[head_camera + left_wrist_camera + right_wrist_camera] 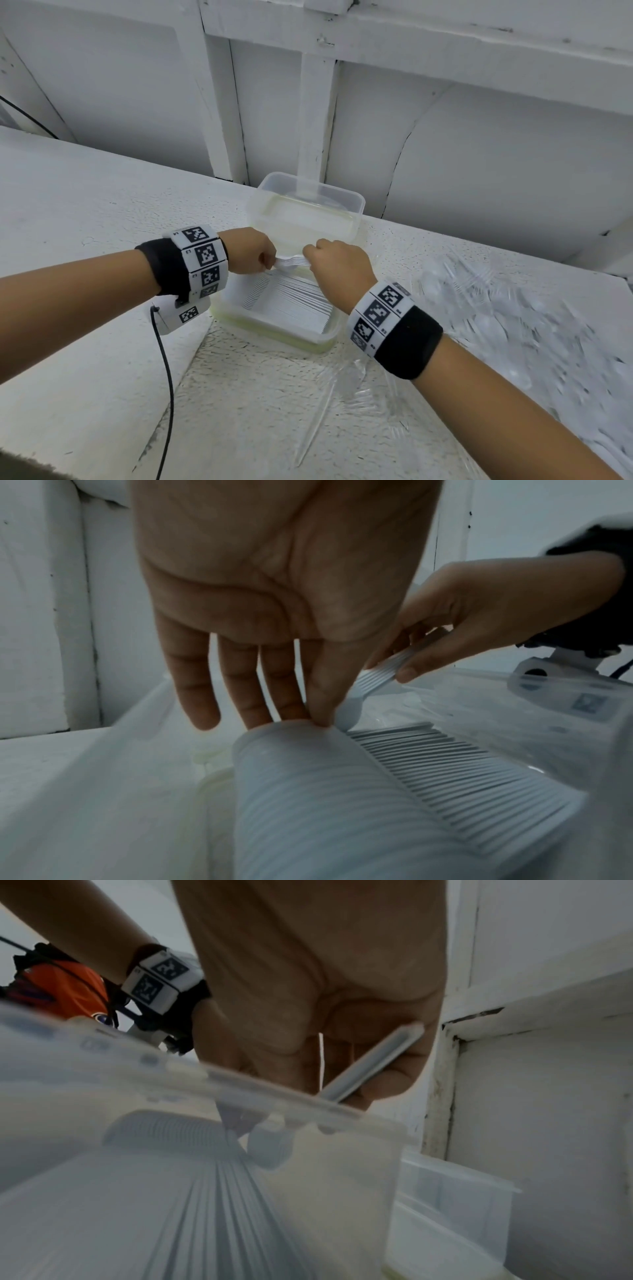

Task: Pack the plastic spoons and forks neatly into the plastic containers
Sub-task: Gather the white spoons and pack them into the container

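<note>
White plastic spoons point(291, 301) lie nested in a tight row inside a clear plastic container point(239, 320) that sits near the far edge of the rough white surface point(85, 212). A second clear container point(346, 198) stands just behind it, against the far edge. Both hands are over the far end of the near container. The right hand point(337, 270) has its fingers and thumb curled round the handles of a small stack of spoons point(291, 262); the right wrist view shows those handles point(373, 1064) pinched between thumb and fingers just above the container rim point(274, 1091). The left hand point(248, 251) meets the bowl end of the same stack; in the left wrist view its fingers point(202, 685) hang straight down, and the thumb and forefinger tips touch the top of the packed row point(342, 804) beside the held stack's bowl point(347, 715). Whether the left hand actually pinches the stack cannot be told. To the right, toward the right edge of the surface, a loose blurred heap of clear plastic cutlery point(513, 308) is spread out, and a few clear pieces point(325, 401) lie on the near side of the container. A black cable point(168, 377) runs down from the left wrist.
</note>
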The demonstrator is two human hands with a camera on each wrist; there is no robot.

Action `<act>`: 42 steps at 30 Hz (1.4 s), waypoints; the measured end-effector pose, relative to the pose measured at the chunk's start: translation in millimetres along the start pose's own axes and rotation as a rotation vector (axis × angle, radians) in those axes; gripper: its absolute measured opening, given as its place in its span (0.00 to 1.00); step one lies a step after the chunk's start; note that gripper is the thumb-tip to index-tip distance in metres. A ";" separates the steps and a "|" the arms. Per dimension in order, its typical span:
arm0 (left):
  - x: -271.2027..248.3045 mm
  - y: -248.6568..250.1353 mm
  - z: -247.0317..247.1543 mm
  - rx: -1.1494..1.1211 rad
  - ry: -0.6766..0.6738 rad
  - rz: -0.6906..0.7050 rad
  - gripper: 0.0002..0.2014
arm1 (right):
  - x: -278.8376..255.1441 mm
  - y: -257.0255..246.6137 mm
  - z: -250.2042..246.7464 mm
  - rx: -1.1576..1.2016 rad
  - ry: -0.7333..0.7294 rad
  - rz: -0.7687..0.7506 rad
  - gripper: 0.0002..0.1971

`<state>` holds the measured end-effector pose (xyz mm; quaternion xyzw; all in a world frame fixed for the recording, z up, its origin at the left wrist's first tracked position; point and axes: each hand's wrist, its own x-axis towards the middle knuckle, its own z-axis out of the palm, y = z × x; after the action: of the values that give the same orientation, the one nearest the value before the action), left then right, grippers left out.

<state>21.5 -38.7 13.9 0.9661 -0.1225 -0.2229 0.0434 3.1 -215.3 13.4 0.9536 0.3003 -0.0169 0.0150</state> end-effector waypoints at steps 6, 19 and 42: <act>-0.9 -4.8 0.2 -0.115 0.065 -0.021 0.10 | 14.9 -3.7 9.7 0.010 -0.049 0.011 0.06; -11.3 -33.5 2.5 -0.310 0.394 -0.134 0.12 | 24.8 -0.3 32.0 0.166 -0.154 -0.015 0.13; -25.0 -40.9 8.6 -0.773 0.215 -0.381 0.12 | 19.0 -1.2 30.1 0.271 -0.185 0.063 0.14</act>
<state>4.8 6.9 11.0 0.9019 0.1553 -0.1545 0.3722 17.2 -204.6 -17.5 0.9502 0.2626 -0.1444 -0.0857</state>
